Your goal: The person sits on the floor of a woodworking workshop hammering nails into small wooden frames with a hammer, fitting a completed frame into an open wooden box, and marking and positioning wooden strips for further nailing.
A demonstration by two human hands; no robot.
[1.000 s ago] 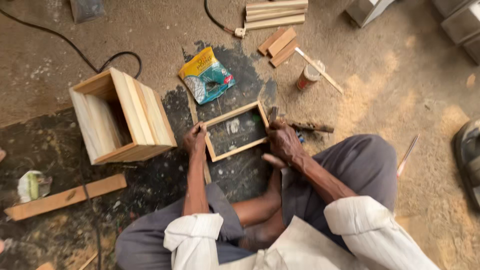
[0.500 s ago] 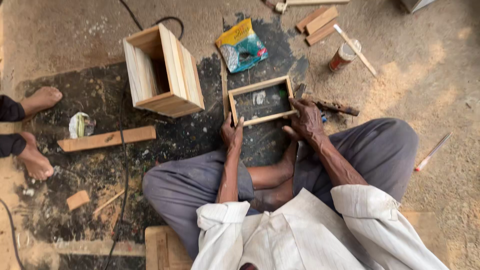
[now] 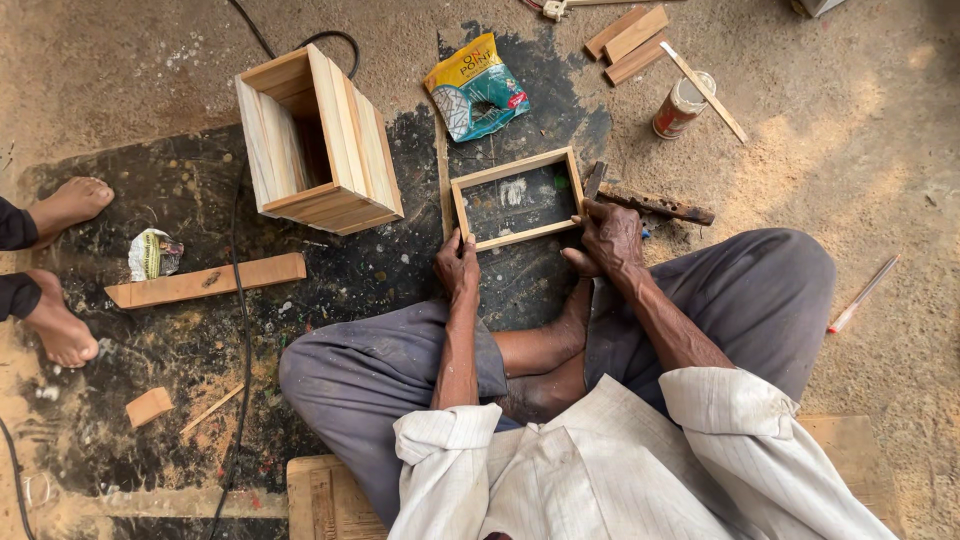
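Note:
A small rectangular wooden frame (image 3: 511, 167) lies flat on the dark stained floor in front of my crossed legs. My left hand (image 3: 458, 266) grips its near left corner. Over at the near right corner, my right hand (image 3: 610, 236) presses with curled fingers. Just beyond the right hand lies a dark, worn hammer (image 3: 655, 205), its head beside the frame's right side. I cannot tell whether the right hand touches the hammer.
An open wooden box (image 3: 320, 140) lies on its side at the left, a plank (image 3: 205, 282) below it. A printed packet (image 3: 475, 88), a can (image 3: 682, 105) and wood strips (image 3: 630, 30) lie beyond. Another person's bare feet (image 3: 65, 205) are at the far left. A cable (image 3: 240, 300) crosses the floor.
The view has shifted, so the box and frame sit further right and lower, and another person's feet have come into view. Both hands have stayed on the frame's near corners.

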